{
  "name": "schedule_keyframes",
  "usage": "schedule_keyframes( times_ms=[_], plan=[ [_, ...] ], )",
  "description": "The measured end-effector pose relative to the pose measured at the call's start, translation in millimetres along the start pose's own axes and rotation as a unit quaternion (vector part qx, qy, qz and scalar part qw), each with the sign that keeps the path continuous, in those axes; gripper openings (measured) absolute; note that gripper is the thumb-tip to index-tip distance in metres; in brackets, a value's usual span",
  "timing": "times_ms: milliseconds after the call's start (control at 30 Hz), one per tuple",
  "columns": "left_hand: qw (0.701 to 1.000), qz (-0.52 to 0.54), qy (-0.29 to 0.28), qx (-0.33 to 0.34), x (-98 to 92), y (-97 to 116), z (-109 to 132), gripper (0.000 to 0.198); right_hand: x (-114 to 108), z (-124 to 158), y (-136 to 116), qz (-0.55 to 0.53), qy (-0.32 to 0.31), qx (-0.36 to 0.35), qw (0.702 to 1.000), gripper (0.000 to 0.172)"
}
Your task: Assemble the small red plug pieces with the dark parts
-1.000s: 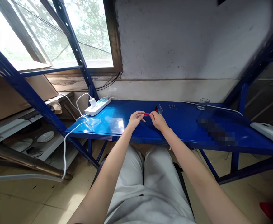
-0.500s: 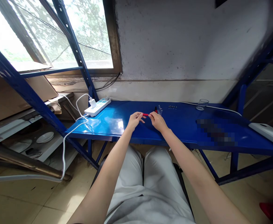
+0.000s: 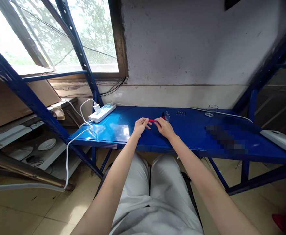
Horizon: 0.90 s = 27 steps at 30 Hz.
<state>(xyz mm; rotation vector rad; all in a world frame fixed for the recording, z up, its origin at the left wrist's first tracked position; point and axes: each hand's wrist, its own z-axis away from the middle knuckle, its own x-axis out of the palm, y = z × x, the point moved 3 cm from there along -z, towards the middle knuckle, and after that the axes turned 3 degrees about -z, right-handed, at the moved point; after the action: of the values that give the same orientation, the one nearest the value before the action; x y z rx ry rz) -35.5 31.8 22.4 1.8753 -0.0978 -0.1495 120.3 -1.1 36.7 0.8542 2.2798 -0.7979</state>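
Observation:
A slim red pen lies crosswise between my two hands, above the front half of the blue table. My left hand pinches its left end, with the lower fingers loosely curled. At the other end, the fingertips of my right hand close on the pen, and its tip is partly hidden by them. Just behind my right hand is a small group of clear plastic pieces, beside a small red and black piece. Farther back, several tiny metallic parts form a row.
A white power strip with a plugged-in charger sits at the table's left, its cable hanging over the edge. Toward the right are a clear glass, a blurred-out dark object and a white device. Blue posts flank the table.
My right fingers have shifted slightly at the pen's right end, showing a bit more of it. The left hand stays almost still.

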Motion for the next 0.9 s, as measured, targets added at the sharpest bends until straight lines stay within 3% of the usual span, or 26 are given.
schedule_keyframes(
  times_ms=[367, 533, 900],
  plan=[
    [0.999, 0.015, -0.045, -0.009, 3.8, -2.8, 1.0, 0.04, 3.6, 0.1, 4.4, 0.024, -0.008, -0.011, 1.0, 0.031],
    [1.0, 0.008, 0.0, 0.001, -0.3, -2.8, -0.2, 0.037, 2.5, 0.2, 3.9, 0.026, -0.009, -0.014, 1.0, 0.03],
    [0.99, 0.007, 0.136, 0.027, -9.9, 5.5, 0.9, 0.032, -10.6, 0.6, 8.5, 0.024, 0.07, 0.005, 0.997, 0.028]
  ],
)
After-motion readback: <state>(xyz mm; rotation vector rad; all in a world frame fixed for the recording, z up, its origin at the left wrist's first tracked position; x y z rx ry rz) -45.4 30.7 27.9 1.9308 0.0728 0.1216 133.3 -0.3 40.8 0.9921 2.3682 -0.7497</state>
